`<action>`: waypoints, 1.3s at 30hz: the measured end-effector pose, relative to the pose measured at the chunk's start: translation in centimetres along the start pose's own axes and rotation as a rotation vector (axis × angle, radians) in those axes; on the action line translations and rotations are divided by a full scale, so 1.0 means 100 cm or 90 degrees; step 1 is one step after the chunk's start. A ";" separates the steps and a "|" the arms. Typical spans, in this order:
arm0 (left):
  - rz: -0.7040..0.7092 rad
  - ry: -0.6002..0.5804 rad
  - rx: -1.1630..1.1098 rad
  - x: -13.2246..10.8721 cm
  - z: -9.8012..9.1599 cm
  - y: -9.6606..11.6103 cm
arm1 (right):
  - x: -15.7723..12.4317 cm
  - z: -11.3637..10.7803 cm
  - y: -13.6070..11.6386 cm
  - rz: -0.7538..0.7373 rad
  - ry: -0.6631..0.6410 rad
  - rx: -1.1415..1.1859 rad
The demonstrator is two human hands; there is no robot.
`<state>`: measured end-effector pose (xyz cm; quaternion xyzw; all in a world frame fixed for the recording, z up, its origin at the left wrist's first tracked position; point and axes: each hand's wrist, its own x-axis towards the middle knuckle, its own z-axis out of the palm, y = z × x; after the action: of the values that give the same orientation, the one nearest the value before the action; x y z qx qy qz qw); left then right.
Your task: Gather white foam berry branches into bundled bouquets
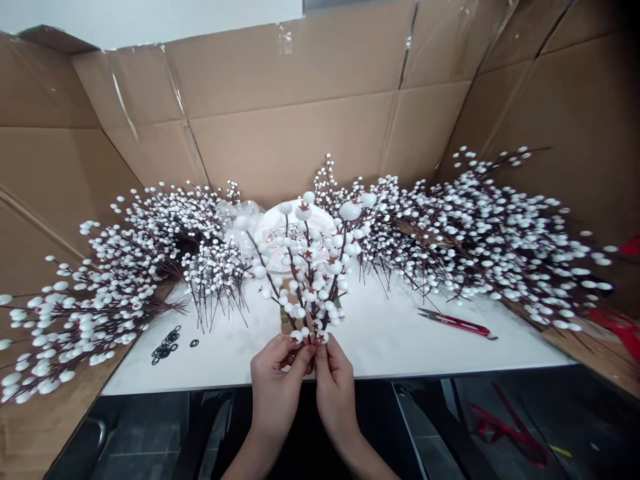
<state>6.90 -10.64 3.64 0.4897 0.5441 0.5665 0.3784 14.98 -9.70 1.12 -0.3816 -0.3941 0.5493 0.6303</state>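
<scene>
Close in front of me, a white berry branch (309, 288) with dark brown stems stands upright over the table's front edge. My left hand (280, 370) pinches it low down from the left side. From the right, my right hand (334, 373) closes on the same lower part, its thumb beside the left thumb. Small brown star-shaped tips show on several berries. The stem ends below the fingers are hidden by my hands.
Big heaps of berry branches lie at left (125, 267) and right (450, 233). A white plate (265, 230) of loose berries stands behind. Black rubber rings (165, 348) lie front left, red-handled snips (463, 324) front right. Cardboard walls (300, 133) enclose the white table (380, 340).
</scene>
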 end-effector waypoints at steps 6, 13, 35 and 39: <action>-0.033 -0.003 -0.022 -0.002 0.001 0.004 | -0.005 0.001 0.004 -0.012 0.026 -0.021; -0.051 -0.031 -0.044 0.004 -0.002 0.003 | -0.009 0.004 0.005 -0.008 0.027 -0.003; -0.062 -0.328 -0.009 0.030 -0.028 0.019 | 0.009 -0.034 0.002 0.224 -0.372 0.252; -0.017 -0.339 -0.010 0.028 -0.029 0.014 | 0.011 -0.035 0.007 0.241 -0.405 0.256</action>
<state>3.55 -8.82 5.67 0.6111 0.4275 0.4168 0.5196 18.02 -8.66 -0.86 -0.1280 -0.3772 0.8118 0.4269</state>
